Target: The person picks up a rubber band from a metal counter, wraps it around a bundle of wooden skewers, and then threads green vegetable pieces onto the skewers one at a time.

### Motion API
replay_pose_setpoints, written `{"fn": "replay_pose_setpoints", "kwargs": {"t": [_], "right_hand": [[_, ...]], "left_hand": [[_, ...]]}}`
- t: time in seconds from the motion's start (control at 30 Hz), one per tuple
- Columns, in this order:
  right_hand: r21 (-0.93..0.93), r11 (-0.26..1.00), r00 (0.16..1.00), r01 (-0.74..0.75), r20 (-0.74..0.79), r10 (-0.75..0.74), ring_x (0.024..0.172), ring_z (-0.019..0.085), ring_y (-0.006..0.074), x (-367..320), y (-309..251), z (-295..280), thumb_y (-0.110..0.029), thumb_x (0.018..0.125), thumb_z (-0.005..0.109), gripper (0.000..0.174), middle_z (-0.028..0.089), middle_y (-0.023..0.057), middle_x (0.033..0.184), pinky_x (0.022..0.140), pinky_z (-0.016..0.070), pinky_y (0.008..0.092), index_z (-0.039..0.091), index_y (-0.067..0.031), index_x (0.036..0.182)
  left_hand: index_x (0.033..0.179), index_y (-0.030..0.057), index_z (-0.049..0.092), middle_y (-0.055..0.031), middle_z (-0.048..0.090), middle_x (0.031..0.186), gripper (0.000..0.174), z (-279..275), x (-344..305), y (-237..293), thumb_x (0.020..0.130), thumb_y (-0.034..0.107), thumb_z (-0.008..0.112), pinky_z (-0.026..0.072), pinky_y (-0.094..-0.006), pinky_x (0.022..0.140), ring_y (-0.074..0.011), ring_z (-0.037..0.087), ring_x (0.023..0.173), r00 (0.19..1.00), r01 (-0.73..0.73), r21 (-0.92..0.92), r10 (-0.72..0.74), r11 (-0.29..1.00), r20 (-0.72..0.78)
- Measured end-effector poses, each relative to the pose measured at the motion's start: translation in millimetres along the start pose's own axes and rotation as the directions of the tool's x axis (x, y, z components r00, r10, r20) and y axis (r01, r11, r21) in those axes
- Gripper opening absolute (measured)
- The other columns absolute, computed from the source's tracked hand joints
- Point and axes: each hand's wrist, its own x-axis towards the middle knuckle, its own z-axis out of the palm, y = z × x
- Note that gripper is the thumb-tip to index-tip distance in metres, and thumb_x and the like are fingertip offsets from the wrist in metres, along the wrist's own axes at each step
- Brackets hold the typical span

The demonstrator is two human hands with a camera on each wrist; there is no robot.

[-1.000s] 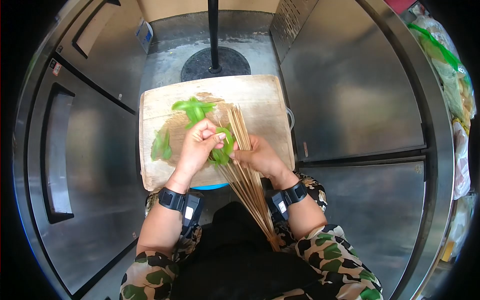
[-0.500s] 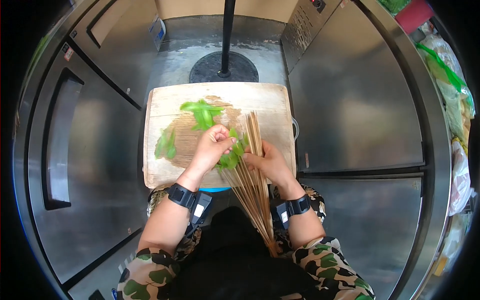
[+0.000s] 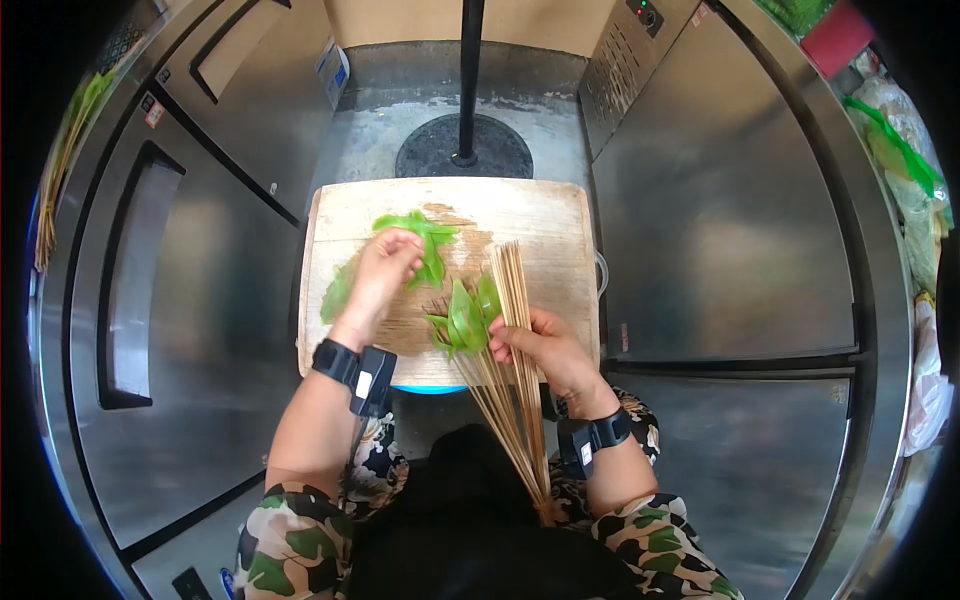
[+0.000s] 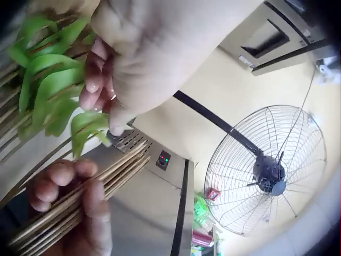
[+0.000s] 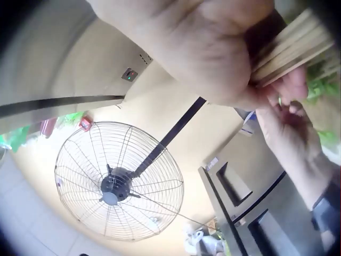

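Observation:
In the head view my right hand (image 3: 545,350) grips a bundle of bamboo skewers (image 3: 512,290), its fingers and thumb curled round them. Beside that hand, thin green vegetable slices (image 3: 467,318) sit folded on the tips of other skewers, whose shafts (image 3: 490,395) run down toward my lap. My left hand (image 3: 385,265) hovers at a pile of loose green slices (image 3: 430,240) on the wooden cutting board (image 3: 555,215), its fingers loosely bent. Seen from the left wrist, nothing shows between those fingers (image 4: 93,80). More slices (image 3: 338,292) lie at the board's left, partly behind the left forearm.
Steel fridge cabinets stand on the left (image 3: 210,330) and right (image 3: 730,200). Behind the board is a black pole on a round base (image 3: 465,145); the wrist views show a wire-caged fan (image 4: 266,170). Bagged goods (image 3: 905,150) sit at far right.
My left hand has left the slices on the skewers and moved up and left to the loose pile. My right hand keeps hold of the skewer bundle, slightly lower in view.

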Motion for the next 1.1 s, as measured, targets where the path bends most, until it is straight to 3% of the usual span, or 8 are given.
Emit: {"fn": "replay_pose_setpoints", "kwargs": {"t": [0.1,0.17,0.27,0.4,0.6,0.7,0.87,1.1], "right_hand": [[-0.059,0.998,1.0,0.023,0.017,-0.022,0.071,0.053,0.0066,1,2,0,-0.014,0.086,0.059,0.014,0.058,-0.0001,0.078,0.064,0.0438,0.0205,0.061,-0.0032,0.095],[-0.106,0.994,1.0,0.024,0.007,-0.024,0.071,0.052,0.0058,-2,-3,4,-0.017,0.086,0.06,0.016,0.058,-0.0012,0.079,0.064,0.0432,0.0204,0.062,-0.0038,0.094],[-0.123,0.992,1.0,0.013,0.012,-0.011,0.074,0.051,0.0049,-2,-7,4,-0.013,0.085,0.059,0.015,0.059,-0.0017,0.082,0.067,0.0427,0.0193,0.063,-0.0043,0.097],[-0.144,0.989,0.999,0.033,0.04,-0.028,0.076,0.053,0.0057,4,2,-2,-0.02,0.085,0.062,0.022,0.06,-0.0012,0.084,0.069,0.0439,0.0212,0.062,-0.0028,0.098],[-0.09,0.989,0.991,0.119,0.073,-0.112,0.081,0.054,0.0064,5,2,2,-0.014,0.085,0.061,0.024,0.062,0.0013,0.09,0.074,0.0453,0.0222,0.058,-0.0009,0.105],[-0.132,0.986,0.994,0.102,0.058,-0.095,0.076,0.052,0.0038,9,7,-1,-0.013,0.084,0.062,0.025,0.06,-0.0024,0.088,0.073,0.0445,0.0202,0.058,-0.0034,0.106],[-0.084,0.991,0.992,0.106,0.074,-0.1,0.08,0.054,0.0059,8,7,-2,-0.011,0.084,0.061,0.026,0.061,0.0004,0.092,0.074,0.0454,0.0215,0.057,-0.0011,0.107],[-0.027,0.994,0.993,0.106,0.045,-0.105,0.079,0.057,0.0095,12,15,-2,-0.01,0.082,0.061,0.025,0.063,0.0043,0.091,0.071,0.0468,0.0241,0.058,0.0015,0.103]], "left_hand": [[0.098,0.0071,0.06,-0.0051,0.061,0.093,0.017,-32,39,-18,0.081,0.008,0.061,0.0468,-0.0264,0.073,-0.0168,0.058,0.083,0.988,-0.115,0.305,0.141,0.945,-0.068],[0.103,0.0071,0.06,-0.0082,0.061,0.102,0.025,-40,53,-20,0.078,0.004,0.06,0.0465,-0.0298,0.08,-0.0239,0.058,0.089,0.948,-0.216,0.652,0.315,0.727,-0.038],[0.105,0.0103,0.061,-0.0104,0.059,0.108,0.037,-48,69,-23,0.069,-0.001,0.06,0.0446,-0.0338,0.085,-0.0288,0.055,0.097,0.931,-0.278,0.827,0.351,0.488,0.105],[0.1,0.0095,0.063,-0.0119,0.06,0.104,0.033,-29,50,6,0.068,0.001,0.061,0.0455,-0.0362,0.081,-0.0316,0.056,0.096,0.946,-0.174,0.951,0.313,0.255,0.09],[0.095,0.0082,0.062,-0.0112,0.063,0.084,0.023,-45,44,-1,0.073,0.006,0.061,0.0475,-0.0371,0.07,-0.027,0.061,0.075,0.925,-0.2,0.955,0.363,0.218,0.111],[0.1,0.006,0.059,-0.011,0.064,0.075,0.021,-59,45,-11,0.079,0.009,0.06,0.048,-0.0307,0.062,-0.0198,0.062,0.068,0.969,-0.152,0.873,0.243,0.463,0.04],[0.104,0.0048,0.057,-0.0073,0.064,0.082,0.019,-49,10,7,0.087,0.013,0.056,0.046,-0.0197,0.058,-0.0108,0.06,0.071,0.986,0.148,0.227,-0.162,0.962,0.041],[0.103,0.0054,0.06,-0.0018,0.063,0.086,0.02,5,-54,25,0.088,0.019,0.058,0.0467,-0.0163,0.062,-0.0051,0.057,0.069,0.933,0.359,-0.487,-0.288,0.796,0.218]]}}
